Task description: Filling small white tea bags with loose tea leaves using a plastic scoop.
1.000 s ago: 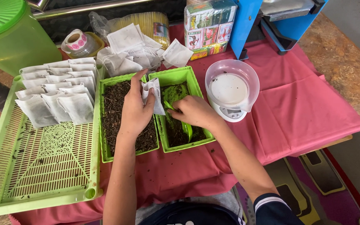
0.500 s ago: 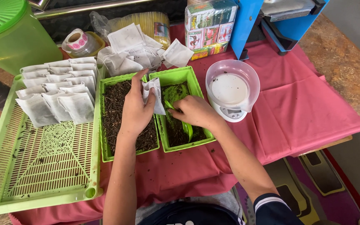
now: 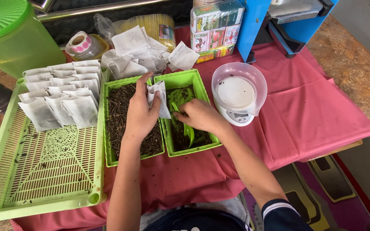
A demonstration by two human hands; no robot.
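Note:
My left hand [image 3: 140, 113] holds a small white filter bag [image 3: 159, 97] open, above the rim between two green tubs. The left tub [image 3: 108, 128] is full of dark dried leaves. My right hand [image 3: 200, 115] grips a green scoop [image 3: 188, 130] that dips into the right tub [image 3: 193, 79], which holds a thinner layer of dark leaves.
A large green slatted tray [image 3: 43, 171] at the left carries several filled white bags [image 3: 58, 92]. Empty bags [image 3: 138, 53] are piled behind the tubs. A small scale with a clear bowl [image 3: 238, 92] stands at the right on the pink cloth [image 3: 313, 111]. A green lidded jug [image 3: 9, 34] and a tape roll [image 3: 79, 42] stand at the back.
The scoop in my right hand has shifted slightly toward the left inside the right tub. My left hand and the bag have stayed in place.

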